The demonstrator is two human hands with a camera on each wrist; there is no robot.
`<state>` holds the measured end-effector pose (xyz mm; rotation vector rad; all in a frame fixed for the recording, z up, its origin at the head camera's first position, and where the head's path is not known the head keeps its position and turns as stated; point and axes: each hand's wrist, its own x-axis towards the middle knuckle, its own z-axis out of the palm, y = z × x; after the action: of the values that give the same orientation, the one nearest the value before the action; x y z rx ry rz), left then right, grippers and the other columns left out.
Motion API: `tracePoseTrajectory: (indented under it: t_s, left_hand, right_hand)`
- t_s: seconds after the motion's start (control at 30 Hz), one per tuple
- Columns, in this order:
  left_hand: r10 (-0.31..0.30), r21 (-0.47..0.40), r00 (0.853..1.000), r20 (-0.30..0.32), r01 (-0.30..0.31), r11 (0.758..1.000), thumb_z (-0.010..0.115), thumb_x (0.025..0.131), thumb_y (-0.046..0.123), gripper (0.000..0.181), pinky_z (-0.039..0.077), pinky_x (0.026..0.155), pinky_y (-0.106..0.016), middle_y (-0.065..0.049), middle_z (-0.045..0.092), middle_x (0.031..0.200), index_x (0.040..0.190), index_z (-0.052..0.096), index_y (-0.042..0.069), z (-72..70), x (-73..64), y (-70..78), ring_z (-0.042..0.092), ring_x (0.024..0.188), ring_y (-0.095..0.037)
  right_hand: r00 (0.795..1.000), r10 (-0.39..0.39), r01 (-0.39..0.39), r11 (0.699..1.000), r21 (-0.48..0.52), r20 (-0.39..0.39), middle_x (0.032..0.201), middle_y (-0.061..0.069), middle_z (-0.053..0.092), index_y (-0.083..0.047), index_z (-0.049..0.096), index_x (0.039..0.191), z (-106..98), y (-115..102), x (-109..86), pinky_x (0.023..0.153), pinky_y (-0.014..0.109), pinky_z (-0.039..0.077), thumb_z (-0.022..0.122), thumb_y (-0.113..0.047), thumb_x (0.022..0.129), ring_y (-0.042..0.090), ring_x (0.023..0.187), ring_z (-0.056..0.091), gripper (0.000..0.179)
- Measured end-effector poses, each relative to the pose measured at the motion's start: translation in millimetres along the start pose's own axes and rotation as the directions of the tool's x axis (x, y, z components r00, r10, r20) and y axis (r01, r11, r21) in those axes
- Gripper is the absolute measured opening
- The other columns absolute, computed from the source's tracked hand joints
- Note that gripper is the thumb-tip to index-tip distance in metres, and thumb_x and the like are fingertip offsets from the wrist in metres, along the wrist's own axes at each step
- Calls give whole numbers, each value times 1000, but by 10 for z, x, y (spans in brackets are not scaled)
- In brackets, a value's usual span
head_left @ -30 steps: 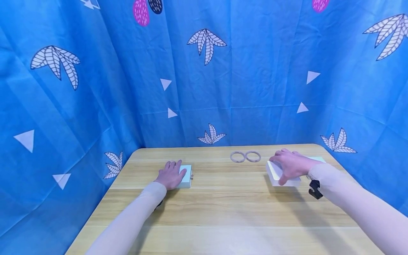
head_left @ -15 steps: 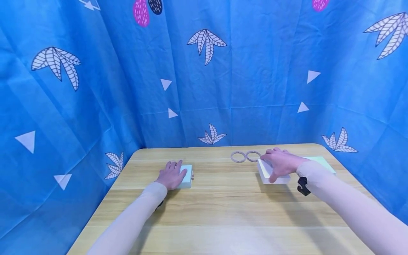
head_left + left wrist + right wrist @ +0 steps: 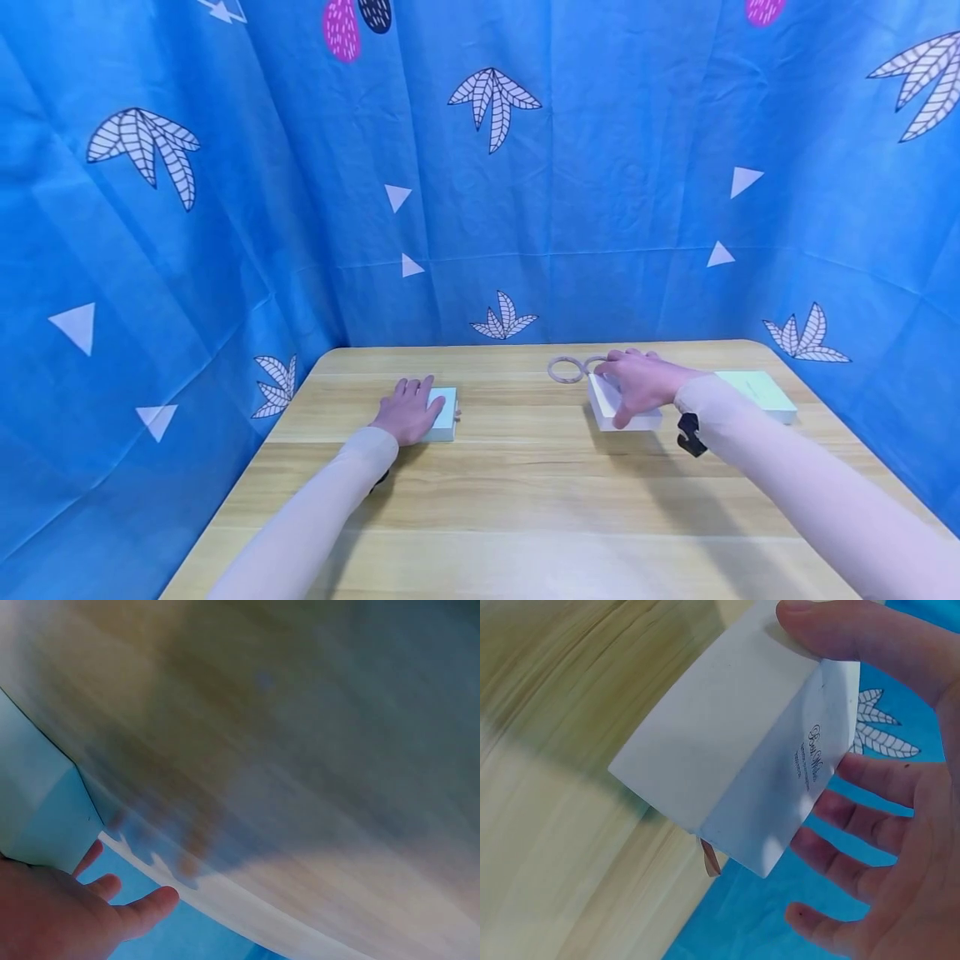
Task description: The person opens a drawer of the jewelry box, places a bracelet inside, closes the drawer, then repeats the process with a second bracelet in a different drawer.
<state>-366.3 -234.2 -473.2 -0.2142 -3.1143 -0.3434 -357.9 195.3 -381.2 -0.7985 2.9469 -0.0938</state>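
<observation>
Near the table's left side, my left hand point(image 3: 405, 414) rests with straight fingers on a small pale blue box point(image 3: 445, 422). A short tab sticks out from that box's right side. In the left wrist view, the fingers point(image 3: 146, 911) reach past the box's pale corner point(image 3: 49, 810). On the right, my right hand point(image 3: 642, 385) grips a small white box point(image 3: 604, 402) above the table, thumb on one side and fingers on the other. The right wrist view shows printed script on one face of the white box point(image 3: 727, 750) and a brown ribbon tab point(image 3: 709, 857) at its end.
Two thin grey-mauve rings lie at the back; the left ring point(image 3: 565, 370) is in full view, and the right one point(image 3: 593, 361) is partly covered by my right hand. A pale green box point(image 3: 759, 394) lies at the right. Blue patterned curtain point(image 3: 495, 208) surrounds the wooden table point(image 3: 510, 492).
My right hand has moved left with the white box, now overlapping the right ring. More of the pale green box shows behind the arm. My left hand stays on the blue box.
</observation>
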Motion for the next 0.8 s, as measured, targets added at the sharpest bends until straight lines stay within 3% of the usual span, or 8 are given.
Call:
tracePoseTrajectory:
  t_s: [0.2, 0.57, 0.8]
  left_hand:
    - [-5, 1, 1000, 0, 5, 1000, 30, 103, 60, 75, 28, 110, -72, -18, 34, 159, 161, 24, 14, 15, 15, -11, 23, 149, -40]
    - [-8, -1, 1000, -2, 8, 1000, 28, 103, 62, 75, 25, 111, -73, -18, 32, 160, 161, 24, 14, 34, 20, -17, 21, 150, -41]
    - [-2, 2, 1000, -5, 2, 1000, 26, 102, 63, 76, 27, 111, -72, -17, 33, 160, 161, 24, 15, 57, 58, -47, 22, 150, -40]
  right_hand:
    - [1000, -17, 17, 1000, 5, -1, 130, 7, 58, -16, 61, 137, 19, -122, 98, 90, 54, 46, 91, -42, 61, 25, 105, 52, 86]
    - [998, -62, 62, 998, -32, -5, 113, 0, 59, -16, 62, 133, 64, -289, 300, 81, 44, 44, 91, -45, 57, 21, 98, 51, 86]
    - [998, -60, 61, 997, -43, 17, 127, 5, 58, -18, 62, 136, 104, -404, 432, 88, 49, 46, 92, -46, 58, 24, 104, 52, 88]
